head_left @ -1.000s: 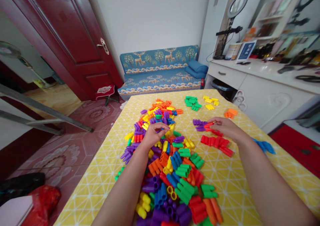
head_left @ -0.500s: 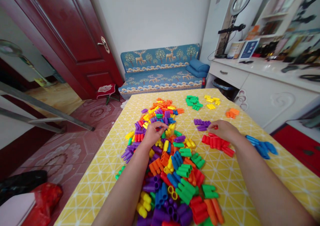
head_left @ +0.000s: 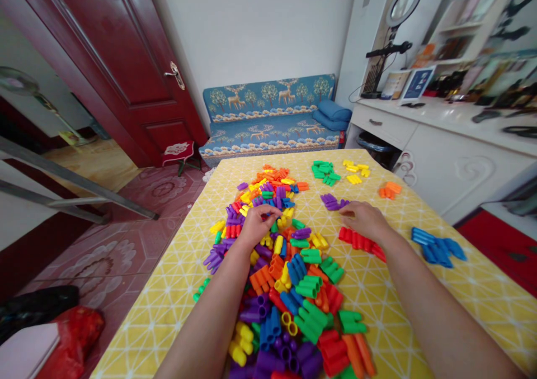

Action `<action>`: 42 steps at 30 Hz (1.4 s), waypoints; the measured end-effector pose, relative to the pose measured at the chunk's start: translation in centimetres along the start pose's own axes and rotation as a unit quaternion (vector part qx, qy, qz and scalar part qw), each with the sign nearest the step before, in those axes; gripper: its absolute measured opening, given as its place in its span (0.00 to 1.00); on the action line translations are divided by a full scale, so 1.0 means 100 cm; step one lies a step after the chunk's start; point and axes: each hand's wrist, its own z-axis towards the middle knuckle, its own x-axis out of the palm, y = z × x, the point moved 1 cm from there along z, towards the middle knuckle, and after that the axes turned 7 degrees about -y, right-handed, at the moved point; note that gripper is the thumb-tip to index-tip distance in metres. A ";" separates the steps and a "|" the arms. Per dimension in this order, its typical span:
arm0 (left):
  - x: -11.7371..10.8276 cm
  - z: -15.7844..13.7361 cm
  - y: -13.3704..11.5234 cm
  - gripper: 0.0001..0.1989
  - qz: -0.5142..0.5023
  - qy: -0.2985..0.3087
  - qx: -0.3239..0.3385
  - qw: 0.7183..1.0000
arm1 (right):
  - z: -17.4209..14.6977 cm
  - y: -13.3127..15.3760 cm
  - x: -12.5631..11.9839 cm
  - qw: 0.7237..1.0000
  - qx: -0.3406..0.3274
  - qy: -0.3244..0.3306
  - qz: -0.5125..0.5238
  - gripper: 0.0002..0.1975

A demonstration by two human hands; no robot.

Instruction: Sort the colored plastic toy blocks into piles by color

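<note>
My left hand (head_left: 258,226) hovers over the long heap of bullet-shaped plastic building blocks (head_left: 309,320), its thumb and fingertips drawn together near a yellow block (head_left: 287,217). Whether anything small is pinched there cannot be seen. My right hand (head_left: 366,221) has curled fingers at the edge of a small purple block group (head_left: 332,202), partly covering it. What those fingers hold, if anything, is hidden. Just below the right hand lies a red block group (head_left: 356,240), partly behind the wrist.
Separate groups of green blocks (head_left: 325,172), yellow blocks (head_left: 356,169), orange blocks (head_left: 390,189) and blue blocks (head_left: 438,247) lie on the yellow patterned tablecloth (head_left: 168,289). Beyond the table stand a blue sofa (head_left: 268,124) and a white dresser (head_left: 470,150).
My right hand has shifted left and slightly away from me, off the red group to the purple one. The purple blocks have slid left and away. My left hand has barely moved.
</note>
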 end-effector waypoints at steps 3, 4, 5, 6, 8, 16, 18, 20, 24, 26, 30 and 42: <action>0.000 0.000 0.001 0.08 -0.001 -0.001 -0.002 1.000 | 0.000 -0.005 -0.001 0.998 0.049 0.014 -0.031 0.14; 0.000 0.000 0.001 0.08 -0.001 -0.001 -0.003 1.000 | 0.001 -0.006 -0.001 0.998 0.058 0.018 -0.034 0.14; 0.000 0.000 0.001 0.08 -0.001 -0.002 -0.004 1.000 | 0.001 -0.006 0.000 0.998 0.059 0.019 -0.029 0.15; 0.001 0.000 0.002 0.08 -0.002 -0.002 -0.004 1.000 | 0.001 -0.007 0.001 0.998 0.053 0.016 -0.017 0.15; 0.000 0.000 0.002 0.09 -0.002 -0.002 -0.006 1.000 | 0.001 -0.009 0.004 0.999 0.034 0.004 0.010 0.18; -0.001 0.000 -0.002 0.08 0.007 -0.001 -0.021 1.000 | -0.018 -0.017 0.010 0.988 0.078 -0.012 0.132 0.30; 0.000 0.000 -0.001 0.08 0.005 -0.001 -0.022 1.000 | -0.031 -0.012 0.014 0.988 0.031 -0.025 0.148 0.31; 0.000 0.000 0.001 0.08 0.004 -0.002 -0.022 1.000 | -0.045 -0.007 0.017 0.988 -0.008 -0.046 0.144 0.27; 0.001 0.000 0.002 0.09 -0.001 -0.006 -0.025 1.000 | -0.065 -0.011 0.016 0.980 -0.063 -0.075 0.171 0.18; 0.001 0.000 0.002 0.09 0.001 -0.009 -0.025 1.000 | -0.070 -0.020 0.014 0.977 -0.072 -0.078 0.183 0.17; 0.001 0.000 0.002 0.08 0.005 -0.007 -0.026 1.000 | -0.071 -0.031 0.012 0.980 -0.062 -0.076 0.173 0.15; 0.000 0.000 0.000 0.08 0.004 -0.002 -0.037 0.999 | -0.073 0.002 0.002 0.981 -0.112 -0.064 0.144 0.13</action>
